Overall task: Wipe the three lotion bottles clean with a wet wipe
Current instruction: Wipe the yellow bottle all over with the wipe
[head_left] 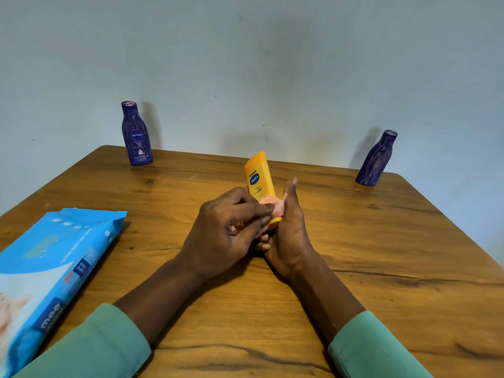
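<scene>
Under the left hand's (226, 230) pinching fingers (261, 212), the wet wipe (276, 208) should slide upward beyond them along the yellow bottle (259, 178) the right hand (289, 233) grips.

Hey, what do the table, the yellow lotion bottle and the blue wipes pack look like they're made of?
The brown table looks like wood or wood veneer, matte: grain lines and dark knots show. The yellow lotion bottle looks like smooth opaque plastic with a printed label. The blue wipes pack seems to be glossy plastic film: it creases and catches light.
</scene>
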`<state>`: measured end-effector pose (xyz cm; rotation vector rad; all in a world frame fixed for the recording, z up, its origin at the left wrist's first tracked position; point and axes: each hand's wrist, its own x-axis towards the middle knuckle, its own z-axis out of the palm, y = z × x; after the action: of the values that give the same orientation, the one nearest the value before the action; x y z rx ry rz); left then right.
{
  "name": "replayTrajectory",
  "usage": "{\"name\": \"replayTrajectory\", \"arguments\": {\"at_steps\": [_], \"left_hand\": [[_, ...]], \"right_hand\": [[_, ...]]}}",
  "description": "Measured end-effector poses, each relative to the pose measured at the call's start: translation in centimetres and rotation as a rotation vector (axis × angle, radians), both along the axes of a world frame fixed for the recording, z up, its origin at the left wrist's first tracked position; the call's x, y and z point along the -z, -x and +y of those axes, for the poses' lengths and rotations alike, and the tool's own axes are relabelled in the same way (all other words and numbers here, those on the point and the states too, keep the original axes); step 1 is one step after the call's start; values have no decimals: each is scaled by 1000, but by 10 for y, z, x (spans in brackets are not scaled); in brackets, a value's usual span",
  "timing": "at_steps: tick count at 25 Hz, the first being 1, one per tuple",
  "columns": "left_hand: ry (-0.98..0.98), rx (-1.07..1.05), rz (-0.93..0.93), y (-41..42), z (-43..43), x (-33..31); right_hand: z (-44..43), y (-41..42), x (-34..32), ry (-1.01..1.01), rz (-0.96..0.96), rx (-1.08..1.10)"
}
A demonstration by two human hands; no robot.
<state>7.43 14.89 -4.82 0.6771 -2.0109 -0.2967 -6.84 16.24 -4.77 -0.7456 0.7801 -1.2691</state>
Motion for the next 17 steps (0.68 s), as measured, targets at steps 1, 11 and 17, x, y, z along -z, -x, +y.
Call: {"name": "replayTrajectory", "arguments": {"at_steps": [1, 11, 17], "left_hand": [[-33, -60, 70, -2, -5, 0], [55, -1, 8, 9, 17, 2], [-10, -102, 166, 8, 10, 0]], "right_hand": [[0, -1, 0, 10, 25, -29], [-3, -2, 5, -23, -82, 54], [3, 5, 1, 20, 91, -25]]}}
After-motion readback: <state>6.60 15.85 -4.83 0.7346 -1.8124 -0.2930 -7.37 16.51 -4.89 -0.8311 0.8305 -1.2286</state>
